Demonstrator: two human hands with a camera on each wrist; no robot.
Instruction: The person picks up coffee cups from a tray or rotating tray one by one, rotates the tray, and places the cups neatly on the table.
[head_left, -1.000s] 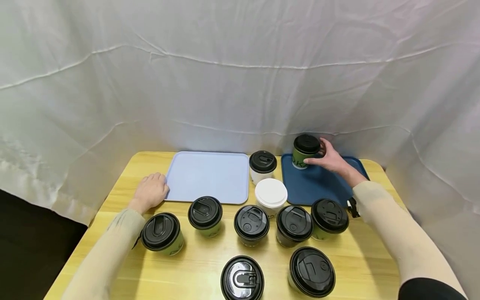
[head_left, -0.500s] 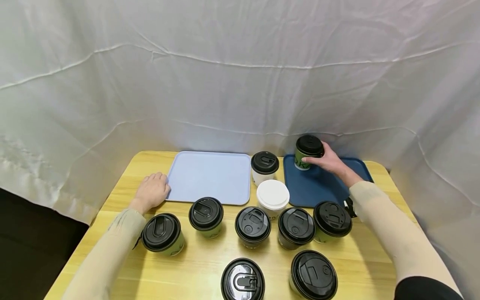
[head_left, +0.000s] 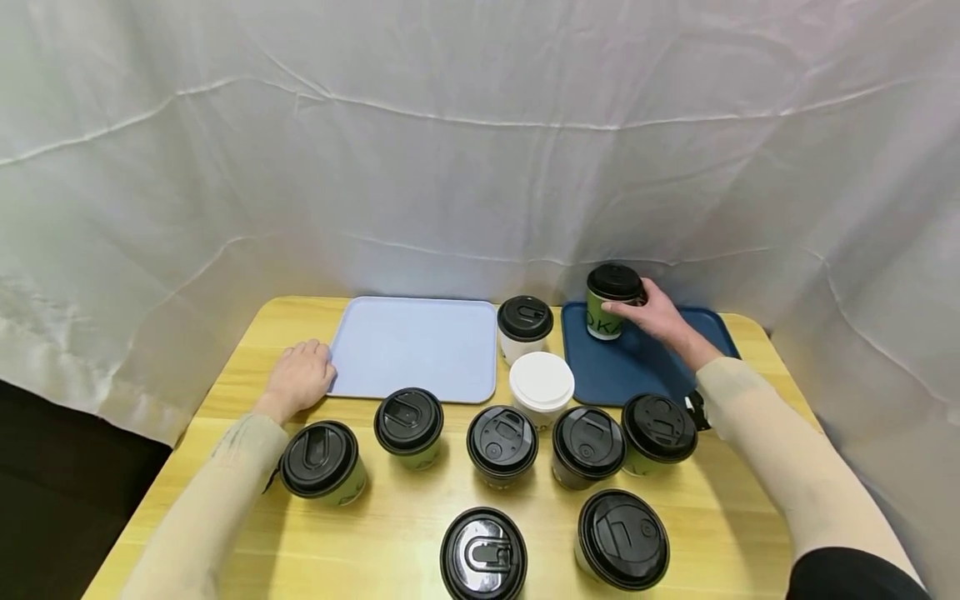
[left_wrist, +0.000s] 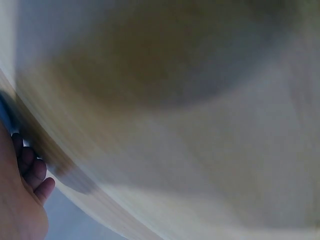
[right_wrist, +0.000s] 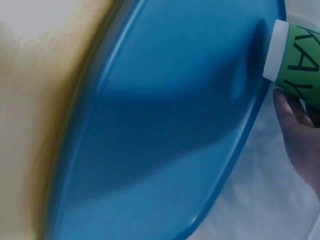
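Note:
My right hand (head_left: 660,318) grips a green-sleeved paper coffee cup (head_left: 604,318) with a black lid, thumb in front and fingers behind. The cup is upright at the back left of the dark blue tray (head_left: 626,367). In the right wrist view, lettering shows on the cup's green sleeve (right_wrist: 301,65), and its white base is close to the tray; whether they touch I cannot tell. My left hand (head_left: 302,377) rests on the table beside the left edge of the pale blue tray (head_left: 416,350), fingers loosely bent. In the left wrist view those fingers (left_wrist: 36,175) hold nothing.
Between the trays stand a white cup with a black lid (head_left: 524,325) and a white-lidded cup (head_left: 542,383). Several black-lidded cups stand in front, one (head_left: 321,458) next to my left forearm and one (head_left: 658,429) near my right wrist. A pale curtain (head_left: 450,192) hangs behind.
The right hand's fingers have closed more firmly round the green cup, which has shifted slightly relative to the blue tray. My left hand has stayed in place. The head view has tilted slightly.

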